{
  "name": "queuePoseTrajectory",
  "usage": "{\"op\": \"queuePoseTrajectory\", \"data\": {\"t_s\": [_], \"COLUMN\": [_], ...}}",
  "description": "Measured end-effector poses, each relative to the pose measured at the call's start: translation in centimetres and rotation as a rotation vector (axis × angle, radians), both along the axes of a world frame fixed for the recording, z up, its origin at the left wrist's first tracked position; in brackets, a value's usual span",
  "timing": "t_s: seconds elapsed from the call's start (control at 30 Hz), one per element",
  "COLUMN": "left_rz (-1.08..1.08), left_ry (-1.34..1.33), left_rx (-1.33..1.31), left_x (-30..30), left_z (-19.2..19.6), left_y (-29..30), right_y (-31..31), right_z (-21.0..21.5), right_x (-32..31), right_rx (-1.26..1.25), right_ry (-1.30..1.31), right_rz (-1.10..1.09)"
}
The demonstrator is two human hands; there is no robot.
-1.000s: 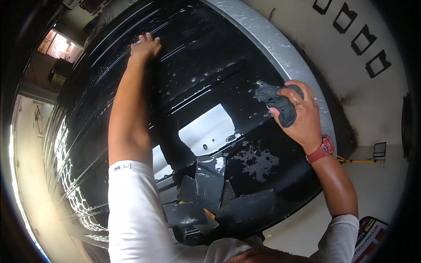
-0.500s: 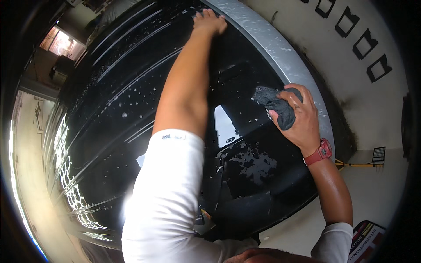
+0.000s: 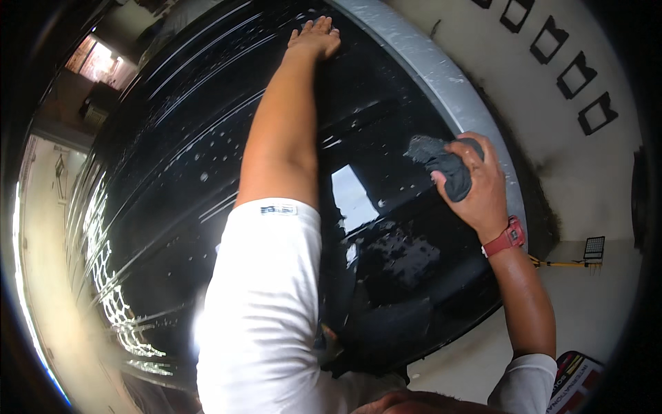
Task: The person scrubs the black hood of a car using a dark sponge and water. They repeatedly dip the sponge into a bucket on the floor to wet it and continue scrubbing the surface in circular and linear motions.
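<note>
A wet, glossy black car panel [image 3: 372, 110], beaded with water drops, spreads out below me. My left hand [image 3: 314, 38] is stretched far forward and lies flat near the panel's far edge, fingers extended, holding nothing. Nearer me on the right, my right hand [image 3: 483, 183] is closed round a bunched dark grey cloth [image 3: 441, 162]. One end of the cloth sticks out to the left, looking wet and touching the black surface. The fingers of that hand are beside the silver-grey border [image 3: 448, 90] of the car.
Along the right rises a pale wall with several black bracket-like frames [image 3: 578, 74]. A work light [image 3: 594, 248] on a yellow stand is at the right, above a dark printed board [image 3: 576, 379]. At the upper left is a bright window [image 3: 100, 62].
My left hand has slid a little left across the panel, away from the silver border. My right hand and the cloth have shifted slightly to the right in the picture.
</note>
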State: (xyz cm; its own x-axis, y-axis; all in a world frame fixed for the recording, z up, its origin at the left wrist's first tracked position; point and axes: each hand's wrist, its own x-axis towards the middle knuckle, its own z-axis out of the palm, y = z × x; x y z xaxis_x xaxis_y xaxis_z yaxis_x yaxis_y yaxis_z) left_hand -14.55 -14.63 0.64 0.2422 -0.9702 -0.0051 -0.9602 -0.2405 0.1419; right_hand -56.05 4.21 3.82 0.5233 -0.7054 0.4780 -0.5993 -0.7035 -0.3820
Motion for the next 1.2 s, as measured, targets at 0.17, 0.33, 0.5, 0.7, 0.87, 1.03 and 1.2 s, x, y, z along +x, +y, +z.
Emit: {"op": "queuePoseTrajectory", "data": {"t_s": [0.17, 0.33, 0.5, 0.7, 0.87, 1.03, 1.2], "left_rz": [0.043, 0.333, 0.447, 0.180, 0.258, 0.809, 0.440], "left_ry": [-0.027, -0.039, -0.112, -0.097, 0.035, -0.114, -0.117], "left_rx": [-0.046, 0.014, -0.034, -0.049, -0.054, 0.112, -0.093], "left_x": [9.3, 20.7, 22.3, 10.7, 19.8, 36.2, 25.4], "left_z": [0.2, 1.4, 0.6, 0.1, 1.7, 2.7, 1.0], "left_y": [12.1, 26.8, 27.4, 14.6, 25.6, 48.9, 32.6], "right_y": [0.4, 0.5, 0.6, 0.9, 1.0, 1.2, 1.3], "right_z": [0.2, 0.0, -0.2, 0.0, -0.1, -0.5, -0.2], "right_x": [0.0, 0.2, 0.6, 1.6, -0.3, 1.4, 0.5], "right_rx": [0.013, 0.005, -0.032, -0.047, -0.067, -0.092, -0.112], "right_ry": [-0.001, -0.017, -0.017, 0.006, 0.020, 0.044, 0.083], "right_rz": [-0.021, 0.005, 0.003, 0.046, 0.017, 0.007, -0.013]}}
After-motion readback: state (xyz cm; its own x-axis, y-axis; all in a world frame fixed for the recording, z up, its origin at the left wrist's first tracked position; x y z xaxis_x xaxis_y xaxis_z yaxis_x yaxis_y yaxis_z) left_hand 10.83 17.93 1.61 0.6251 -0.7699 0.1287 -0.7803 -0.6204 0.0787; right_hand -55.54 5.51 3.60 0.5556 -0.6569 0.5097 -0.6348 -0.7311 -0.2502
